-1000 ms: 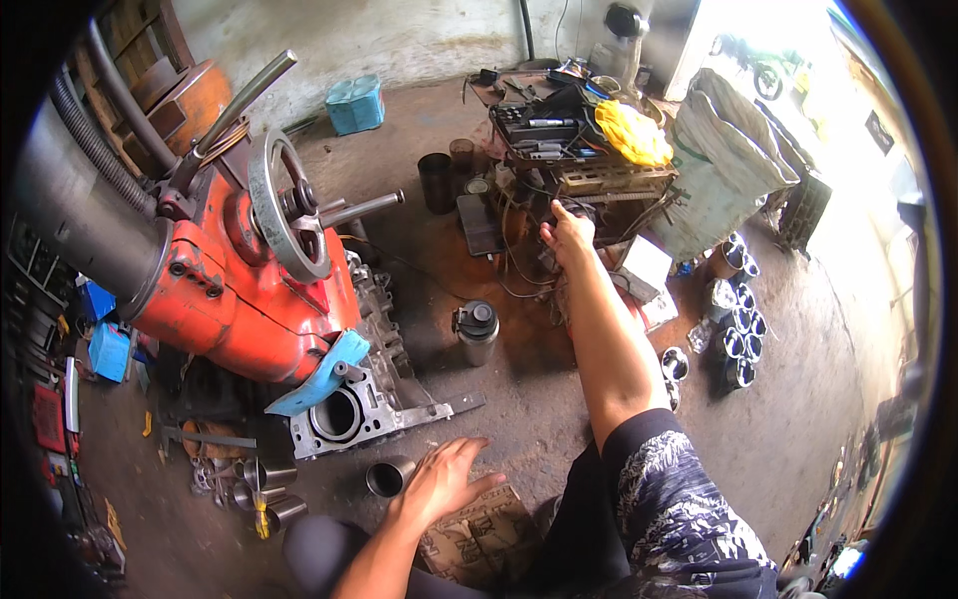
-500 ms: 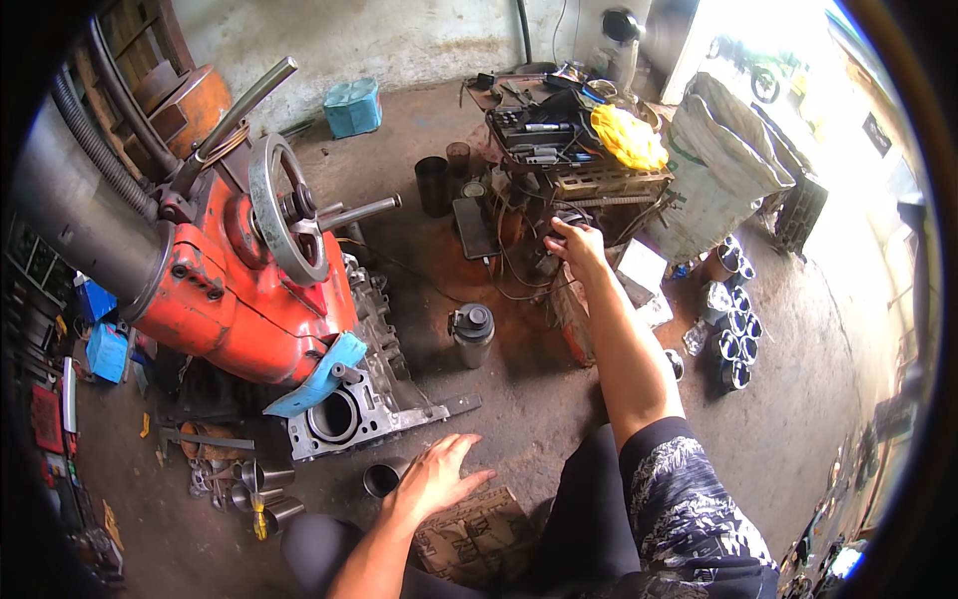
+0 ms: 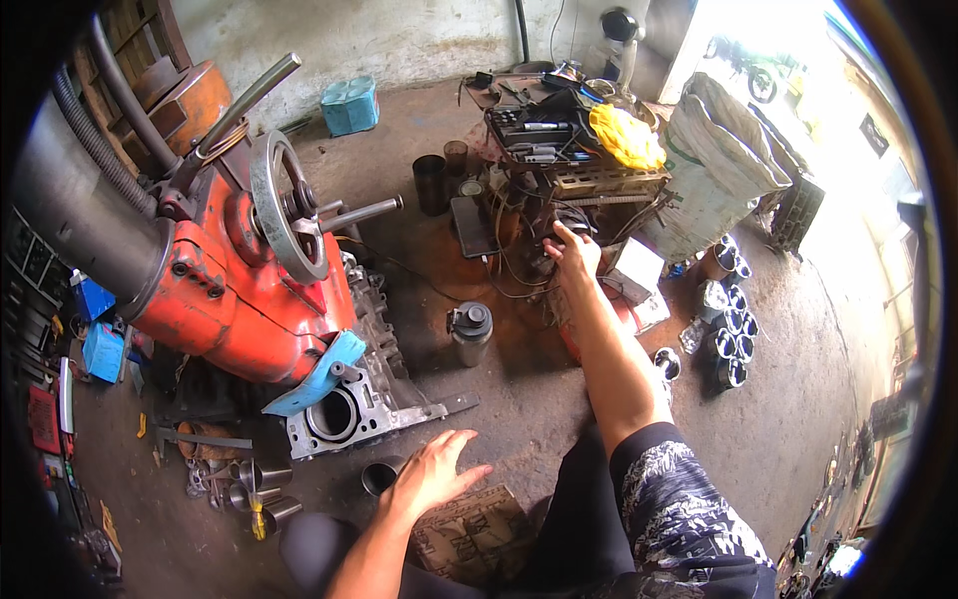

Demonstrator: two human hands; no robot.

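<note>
My left hand [image 3: 431,477] is open, thumb apart from the fingers, over the floor beside a metal cylinder sleeve [image 3: 381,475] and above a flat piece of cardboard [image 3: 477,531]. It touches neither visibly. My right arm stretches forward, and my right hand [image 3: 576,252] is at the low, cluttered stand, fingers bent round something dark and too small to make out. Cables [image 3: 514,275] and a phone [image 3: 473,227] lie just left of it. An engine block [image 3: 384,414] sits under a red boring machine [image 3: 249,299], with a blue cloth [image 3: 319,377] between them.
A dark bottle [image 3: 471,334] stands on the floor between the block and my right arm. Several cylinder sleeves [image 3: 733,344] stand at the right, near a white sack [image 3: 714,165]. Tools and a yellow cloth [image 3: 627,138] top the stand. More sleeves [image 3: 264,489] lie at the lower left.
My right forearm has shifted slightly left, and the white box beside it shows more. My left hand stays nearly still, open. The view has shifted a little.
</note>
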